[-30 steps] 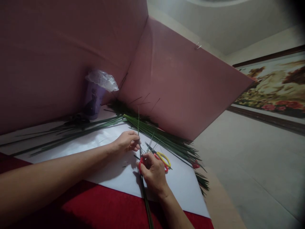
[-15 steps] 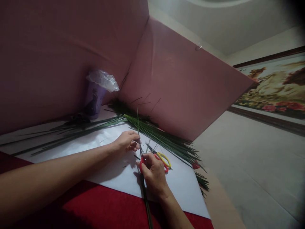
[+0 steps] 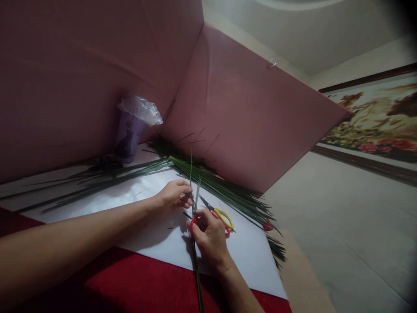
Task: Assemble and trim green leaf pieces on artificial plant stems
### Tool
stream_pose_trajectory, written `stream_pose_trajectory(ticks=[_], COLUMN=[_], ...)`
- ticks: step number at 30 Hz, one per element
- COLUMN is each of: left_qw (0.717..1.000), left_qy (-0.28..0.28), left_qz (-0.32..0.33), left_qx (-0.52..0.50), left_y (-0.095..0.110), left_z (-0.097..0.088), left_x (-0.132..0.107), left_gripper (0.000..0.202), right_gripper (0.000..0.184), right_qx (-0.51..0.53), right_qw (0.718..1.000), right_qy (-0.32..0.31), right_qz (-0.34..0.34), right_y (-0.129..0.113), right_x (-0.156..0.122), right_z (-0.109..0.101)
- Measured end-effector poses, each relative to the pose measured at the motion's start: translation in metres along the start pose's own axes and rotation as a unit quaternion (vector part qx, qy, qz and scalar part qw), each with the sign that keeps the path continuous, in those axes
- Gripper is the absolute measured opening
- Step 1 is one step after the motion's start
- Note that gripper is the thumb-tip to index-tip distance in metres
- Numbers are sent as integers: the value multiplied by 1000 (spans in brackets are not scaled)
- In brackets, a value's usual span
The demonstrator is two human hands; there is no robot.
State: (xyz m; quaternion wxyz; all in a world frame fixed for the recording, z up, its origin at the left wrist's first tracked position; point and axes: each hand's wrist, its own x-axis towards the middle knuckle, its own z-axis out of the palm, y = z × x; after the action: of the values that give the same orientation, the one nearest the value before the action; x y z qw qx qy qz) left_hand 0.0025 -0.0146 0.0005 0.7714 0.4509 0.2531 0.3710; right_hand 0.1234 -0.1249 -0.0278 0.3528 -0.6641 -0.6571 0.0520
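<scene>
From the head camera, your left hand [image 3: 174, 194] pinches the upper part of a long, thin green leaf strip [image 3: 194, 243] where it splits into two narrow blades that stand up from the white paper sheet [image 3: 247, 256]; thumb and fingertips are closed together on the strip. Your right hand [image 3: 210, 237] is curled shut just below, on the same strip where it crosses the red-and-yellow-handled scissors [image 3: 217, 216]; whether it also grips the red handle, you cannot tell from here. The strip runs from between your hands down across the paper and the red cloth [image 3: 130, 287] toward you. Judge it as very light, springy along its length yet easy to tear along the grain, so hold it close to the split, with flat fingertips, not at the whippy tips. A fan of similar green strips [image 3: 228, 191] lies just beyond the scissors, against the pink fabric-covered backdrop [image 3: 247, 117]. A purple printed cup with crumpled clear plastic [image 3: 130, 130] stands in the corner, well apart from your hands.
</scene>
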Motion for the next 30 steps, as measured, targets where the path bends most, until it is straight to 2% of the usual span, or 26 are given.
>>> stream_pose_trajectory(ticks=[13,23,30], left_qw=[999,1000,1000], left_qy=[27,-5,-3], left_qz=[17,4,5], left_qx=[14,1,-3], left_y=[5,-1,0], left_z=[-1,-1,-1], left_x=[1,0,0], left_gripper=[12,10,11], right_gripper=[9,9,9], right_qx=[4,1,10], right_qw=[1000,1000,1000], right_qy=[-3,9,12], right_qz=[-3,-6,-15], right_y=[0,0,-1], right_x=[-1,0,0], right_z=[0,1,-1])
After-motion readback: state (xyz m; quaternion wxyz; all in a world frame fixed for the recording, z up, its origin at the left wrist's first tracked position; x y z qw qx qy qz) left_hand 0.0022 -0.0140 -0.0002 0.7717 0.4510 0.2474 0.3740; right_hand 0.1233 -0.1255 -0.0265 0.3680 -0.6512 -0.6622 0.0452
